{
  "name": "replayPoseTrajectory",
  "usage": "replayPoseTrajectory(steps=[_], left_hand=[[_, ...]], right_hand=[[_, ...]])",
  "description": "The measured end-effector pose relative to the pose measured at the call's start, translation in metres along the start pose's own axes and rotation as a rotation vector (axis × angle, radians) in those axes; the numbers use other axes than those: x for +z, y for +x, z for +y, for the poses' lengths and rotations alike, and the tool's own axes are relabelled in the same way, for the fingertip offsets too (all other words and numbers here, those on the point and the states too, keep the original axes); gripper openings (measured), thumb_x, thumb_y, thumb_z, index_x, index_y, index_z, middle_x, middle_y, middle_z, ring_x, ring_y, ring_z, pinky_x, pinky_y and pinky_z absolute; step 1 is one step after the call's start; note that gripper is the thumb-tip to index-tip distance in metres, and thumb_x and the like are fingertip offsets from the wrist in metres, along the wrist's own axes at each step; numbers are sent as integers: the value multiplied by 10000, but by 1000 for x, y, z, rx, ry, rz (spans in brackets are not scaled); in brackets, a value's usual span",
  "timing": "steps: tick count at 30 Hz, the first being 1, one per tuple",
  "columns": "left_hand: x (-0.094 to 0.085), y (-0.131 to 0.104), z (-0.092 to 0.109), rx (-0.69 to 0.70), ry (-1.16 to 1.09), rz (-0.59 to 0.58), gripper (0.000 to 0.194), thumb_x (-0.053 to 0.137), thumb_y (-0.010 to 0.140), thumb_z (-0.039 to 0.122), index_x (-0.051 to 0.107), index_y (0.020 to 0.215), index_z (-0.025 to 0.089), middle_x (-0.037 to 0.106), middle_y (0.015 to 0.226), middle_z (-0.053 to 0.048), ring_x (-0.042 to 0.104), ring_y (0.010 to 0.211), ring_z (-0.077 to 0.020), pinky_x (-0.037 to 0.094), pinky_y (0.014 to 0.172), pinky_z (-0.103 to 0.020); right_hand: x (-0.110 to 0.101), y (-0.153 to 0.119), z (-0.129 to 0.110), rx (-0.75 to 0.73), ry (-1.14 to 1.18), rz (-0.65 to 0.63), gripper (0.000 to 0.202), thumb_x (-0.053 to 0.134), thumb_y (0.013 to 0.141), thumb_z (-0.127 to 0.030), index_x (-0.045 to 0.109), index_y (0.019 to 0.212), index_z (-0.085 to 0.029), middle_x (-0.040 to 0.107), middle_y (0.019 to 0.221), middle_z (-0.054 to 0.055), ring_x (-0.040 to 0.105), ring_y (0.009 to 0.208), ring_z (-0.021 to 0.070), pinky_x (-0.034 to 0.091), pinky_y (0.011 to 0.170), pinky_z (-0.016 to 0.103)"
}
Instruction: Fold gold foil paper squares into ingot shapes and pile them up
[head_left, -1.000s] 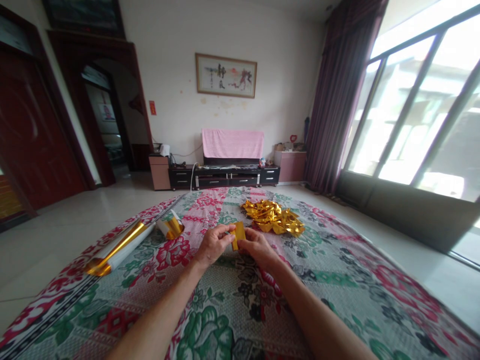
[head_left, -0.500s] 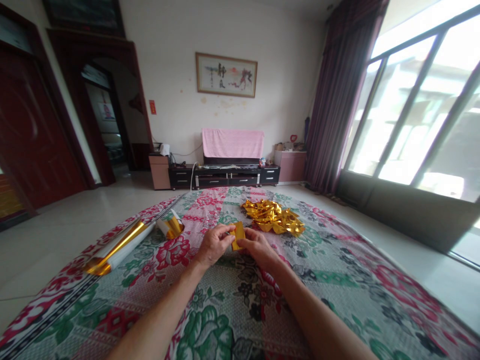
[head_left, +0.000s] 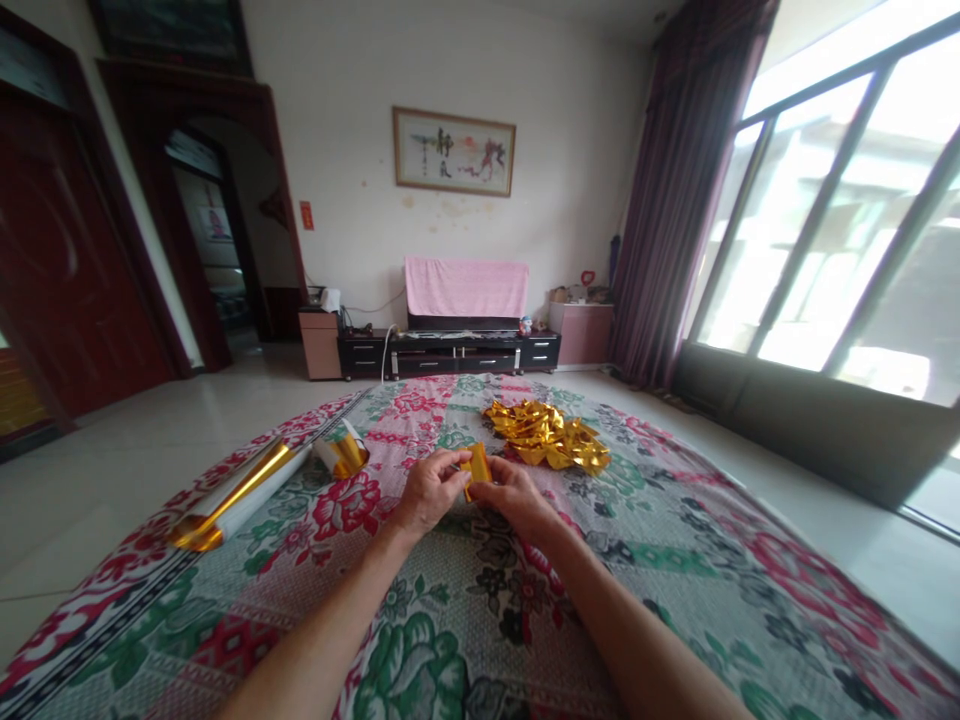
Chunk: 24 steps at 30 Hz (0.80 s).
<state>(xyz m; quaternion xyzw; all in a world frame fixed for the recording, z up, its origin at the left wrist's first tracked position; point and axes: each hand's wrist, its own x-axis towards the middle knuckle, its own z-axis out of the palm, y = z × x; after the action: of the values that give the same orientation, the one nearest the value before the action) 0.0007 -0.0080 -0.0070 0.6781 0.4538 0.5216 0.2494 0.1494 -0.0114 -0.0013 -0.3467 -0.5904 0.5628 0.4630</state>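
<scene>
A small folded piece of gold foil paper is held upright between both hands above the patterned cloth. My left hand pinches its left edge with thumb and fingertips. From the other side, my right hand grips the right edge, its thumb lying across the lower front. Just beyond the right hand lies a pile of folded gold foil pieces. Left of my hands is a curled gold sheet with a white back, and past it a longer roll of gold paper.
A flowered red, green and grey cloth covers the broad surface under my hands. Beyond it stand a low black cabinet and a pink cloth draped over something. Large windows are on the right, a dark red door on the left.
Almost nothing differs. Both hands keep their hold on the folded foil paper, with only tiny finger shifts; the pile and rolls stay put.
</scene>
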Motion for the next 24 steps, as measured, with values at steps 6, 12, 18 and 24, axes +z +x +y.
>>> replayPoseTrajectory(steps=[6, 12, 18, 24], left_hand=[[2, 0, 3, -144, -180, 1, 402, 586, 667, 197, 615, 1061, 124, 666, 877, -58, 584, 647, -119, 459, 586, -209], [5, -1, 7, -246, -385, 60, 641, 589, 626, 168, 454, 1252, 135, 601, 694, 16, 494, 517, -70, 375, 480, -177], [2, 0, 13, -326, -463, 90, 606, 602, 608, 213, 494, 1188, 77, 514, 563, 56, 417, 441, -50, 322, 441, -177], [-2, 1, 15, -381, -470, 98, 562, 614, 569, 216, 553, 1109, 75, 479, 517, 70, 432, 432, -59, 325, 442, -182]], right_hand=[[1, 0, -1, 3, -5, -8, 328, 663, 583, -280, 586, 874, -149, 549, 678, -37, 421, 560, 73, 314, 525, 203], [2, 1, 2, 18, -2, -37, 337, 670, 564, -253, 586, 875, -156, 568, 710, -33, 424, 567, 73, 314, 538, 202], [3, -1, 1, 19, 20, -98, 311, 652, 585, -237, 575, 876, -156, 553, 705, -38, 429, 586, 80, 321, 563, 209], [3, -3, -4, 30, -9, -122, 256, 631, 585, -218, 577, 827, -154, 529, 669, -49, 416, 570, 75, 308, 551, 207]])
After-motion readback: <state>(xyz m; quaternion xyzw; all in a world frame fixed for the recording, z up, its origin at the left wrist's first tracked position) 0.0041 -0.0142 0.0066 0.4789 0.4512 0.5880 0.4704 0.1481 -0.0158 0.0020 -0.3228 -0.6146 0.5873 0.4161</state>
